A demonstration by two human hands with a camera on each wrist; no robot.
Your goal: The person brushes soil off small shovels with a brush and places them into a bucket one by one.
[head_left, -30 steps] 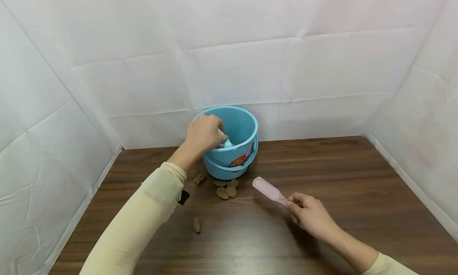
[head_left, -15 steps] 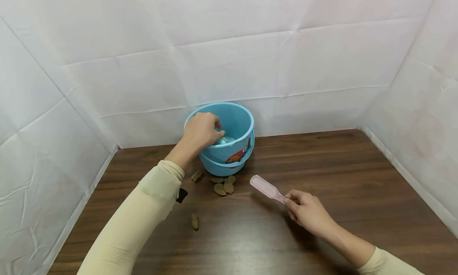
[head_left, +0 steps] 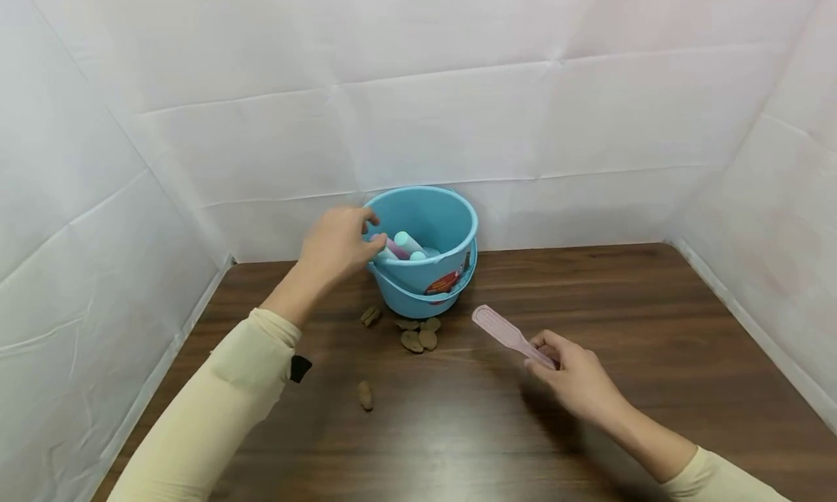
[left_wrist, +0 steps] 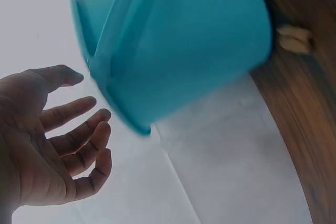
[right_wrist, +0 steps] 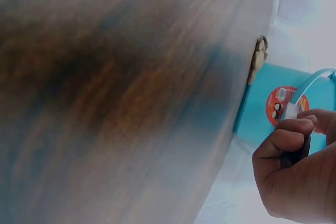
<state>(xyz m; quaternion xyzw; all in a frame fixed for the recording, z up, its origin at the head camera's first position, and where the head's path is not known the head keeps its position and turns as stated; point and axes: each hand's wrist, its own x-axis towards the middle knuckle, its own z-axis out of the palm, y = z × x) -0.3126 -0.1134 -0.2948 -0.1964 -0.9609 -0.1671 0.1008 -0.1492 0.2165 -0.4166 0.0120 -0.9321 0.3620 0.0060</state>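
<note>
A light-blue bucket [head_left: 400,293] with a lowered handle stands at the back of the brown table. Inside it, several pale mint and mauve cylinders [head_left: 407,242] show over the front rim. My left hand [head_left: 335,242] is at the bucket's left rim, its palm bare and fingers loosely bent in the left wrist view. In front and to the right, my right hand [head_left: 575,380] holds a pink, long-handled paddle with a textured oblong head [head_left: 502,330] by its handle, above the table. The right wrist view shows curled fingers [right_wrist: 286,140] around that handle, with most of the paddle hidden.
Several flat brown lumpy pieces [head_left: 413,341] lie clustered at the bucket's foot. Another piece [head_left: 370,315] is to their left, and one more [head_left: 365,396] lies nearer the front. White sheeting [head_left: 445,124] encloses the table [head_left: 641,298] at the back and both sides.
My left hand has come up out of the bucket and moved left, uncovering more of the cylinders. My right hand still holds the pink paddle, which has turned slightly.
</note>
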